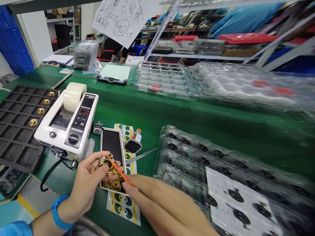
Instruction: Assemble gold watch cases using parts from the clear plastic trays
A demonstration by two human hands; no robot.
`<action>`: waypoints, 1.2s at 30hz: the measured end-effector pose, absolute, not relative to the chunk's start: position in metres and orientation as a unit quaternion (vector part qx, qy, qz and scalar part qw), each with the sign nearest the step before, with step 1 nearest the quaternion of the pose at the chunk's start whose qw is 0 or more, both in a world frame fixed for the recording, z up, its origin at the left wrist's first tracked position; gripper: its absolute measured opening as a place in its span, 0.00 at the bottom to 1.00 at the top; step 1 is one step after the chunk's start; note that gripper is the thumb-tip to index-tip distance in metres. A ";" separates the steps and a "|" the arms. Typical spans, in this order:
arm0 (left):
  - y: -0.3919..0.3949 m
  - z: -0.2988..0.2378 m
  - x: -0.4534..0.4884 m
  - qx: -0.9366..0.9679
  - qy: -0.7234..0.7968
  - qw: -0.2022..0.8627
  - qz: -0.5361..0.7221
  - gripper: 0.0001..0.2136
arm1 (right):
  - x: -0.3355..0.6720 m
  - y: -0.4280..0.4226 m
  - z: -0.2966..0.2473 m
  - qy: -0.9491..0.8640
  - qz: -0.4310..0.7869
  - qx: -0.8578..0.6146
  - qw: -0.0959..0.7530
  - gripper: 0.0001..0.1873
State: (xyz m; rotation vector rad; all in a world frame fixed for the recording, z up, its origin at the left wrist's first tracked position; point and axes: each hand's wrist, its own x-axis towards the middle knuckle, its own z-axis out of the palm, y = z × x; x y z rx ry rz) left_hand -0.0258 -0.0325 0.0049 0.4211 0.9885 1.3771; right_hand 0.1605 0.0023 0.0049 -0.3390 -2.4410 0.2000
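My left hand (86, 183), with a blue band at the wrist, pinches a small round gold part (108, 165) over a flat black tray (112, 149) holding more gold parts. My right hand (162, 205) holds a thin orange stick (120, 172) whose tip touches the gold part. A sticker sheet with green-and-black round labels (123, 205) lies under the tray. Metal tweezers (141, 156) lie just right of the tray.
A white tape dispenser (67, 126) with a roll of tape stands at left, beside a black foam tray (17, 131) holding gold parts. Clear blister trays (197, 154) with black parts sit at right, more stacks behind. A clipboard (114, 73) lies further back.
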 end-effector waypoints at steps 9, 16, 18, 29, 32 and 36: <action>-0.030 0.005 -0.022 0.310 0.494 0.561 0.588 0.08 | 0.155 -0.004 0.018 -0.807 0.189 -0.314 0.462 0.14; -0.039 -0.005 -0.010 0.414 0.540 0.433 0.592 0.08 | 0.126 -0.009 -0.002 -0.853 0.066 -0.302 0.421 0.09; -0.043 -0.010 -0.007 0.456 0.546 0.388 0.586 0.12 | 0.124 -0.006 -0.003 -0.843 0.074 -0.318 0.427 0.07; -0.046 -0.027 -0.006 0.554 0.553 0.303 0.543 0.19 | 0.124 0.004 0.008 -0.806 0.257 -0.356 0.398 0.09; -0.042 -0.028 -0.012 0.535 0.574 0.308 0.538 0.18 | 0.127 0.008 0.015 -0.774 0.368 -0.356 0.372 0.09; -0.042 -0.024 -0.021 0.493 0.589 0.340 0.543 0.16 | 0.133 0.014 0.011 -0.776 0.397 -0.404 0.277 0.14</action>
